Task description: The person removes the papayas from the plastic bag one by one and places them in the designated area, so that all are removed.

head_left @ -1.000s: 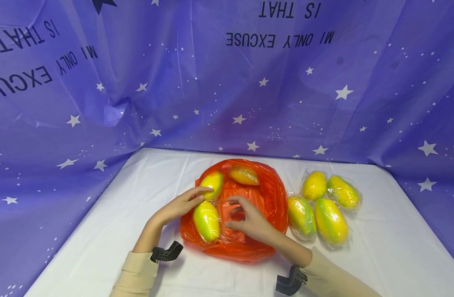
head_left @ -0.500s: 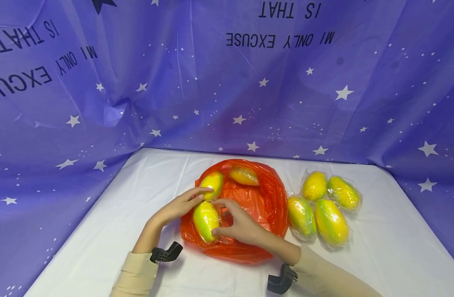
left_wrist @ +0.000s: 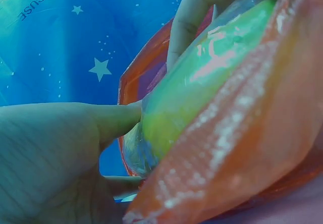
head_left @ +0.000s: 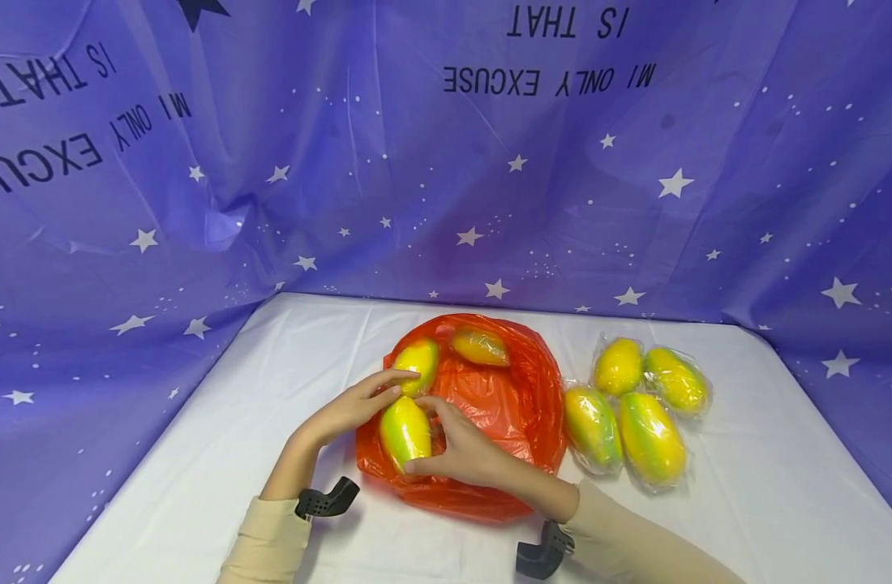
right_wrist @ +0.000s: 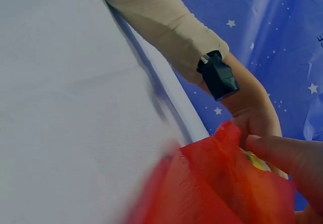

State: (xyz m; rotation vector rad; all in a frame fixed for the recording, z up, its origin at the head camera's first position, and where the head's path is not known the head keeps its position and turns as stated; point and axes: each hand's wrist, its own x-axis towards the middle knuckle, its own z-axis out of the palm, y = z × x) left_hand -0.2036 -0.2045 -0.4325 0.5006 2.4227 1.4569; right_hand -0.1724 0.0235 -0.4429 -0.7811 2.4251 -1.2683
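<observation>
A red plastic bag (head_left: 490, 405) lies spread open on the white table, with three film-wrapped yellow-green mangoes inside it. My right hand (head_left: 464, 450) grips the near-left mango (head_left: 405, 434), thumb at its near end and fingers at its far end. My left hand (head_left: 354, 405) reaches over the bag's left rim, its fingers fairly straight and touching the mango (head_left: 418, 361) behind. The third mango (head_left: 480, 345) sits at the back of the bag. In the left wrist view the left thumb lies against the wrapped end of a mango (left_wrist: 202, 93), partly covered by red film.
Right of the bag, several wrapped mangoes lie close together, among them a near one (head_left: 652, 438) and a far one (head_left: 618, 367). The white table (head_left: 198, 470) meets a purple star-printed curtain (head_left: 417, 162) at the back and sides.
My right hand has moved left from the middle of the bag onto the near-left mango and grips it; the mango has turned slightly. The left hand has stayed in place.
</observation>
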